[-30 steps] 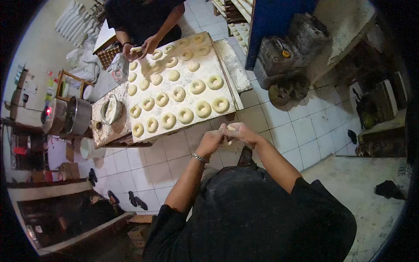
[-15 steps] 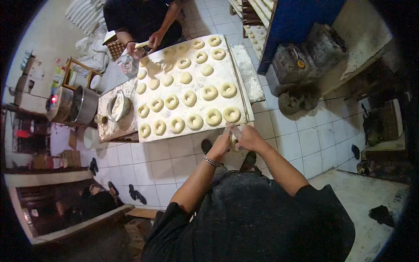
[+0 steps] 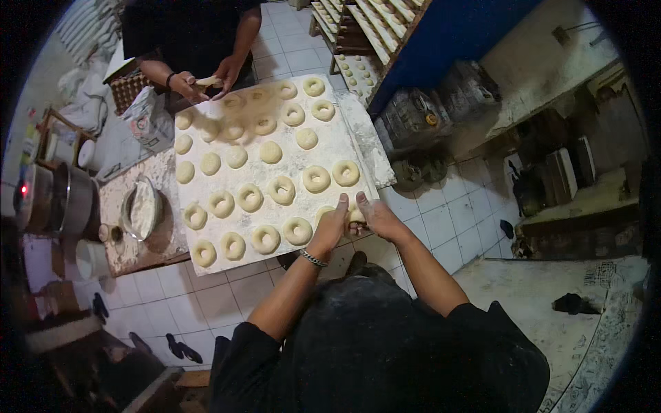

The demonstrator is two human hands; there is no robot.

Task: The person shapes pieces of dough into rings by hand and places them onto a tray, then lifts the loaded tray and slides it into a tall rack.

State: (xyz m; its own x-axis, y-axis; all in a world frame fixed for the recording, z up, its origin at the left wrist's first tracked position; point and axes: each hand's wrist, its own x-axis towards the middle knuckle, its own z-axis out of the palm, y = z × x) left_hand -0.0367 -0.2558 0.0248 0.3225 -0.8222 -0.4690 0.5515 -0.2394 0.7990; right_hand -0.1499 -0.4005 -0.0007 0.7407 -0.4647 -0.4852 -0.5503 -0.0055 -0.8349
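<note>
Head view: my left hand [image 3: 330, 226] and right hand [image 3: 380, 219] grip a mostly hidden dough piece [image 3: 356, 214] between them, at the near edge of the floured board [image 3: 337, 141]. It should be soft and light (easily dented), best cradled around its outer rim.

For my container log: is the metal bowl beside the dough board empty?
Not empty: white contents show inside the bowl.

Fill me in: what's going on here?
The left hand and right hand are close together at the near edge of the floured board; what is between them is mostly hidden. Across from them, a co-worker holds a dough piece. Dough rings and rounds lie in rows.
</note>
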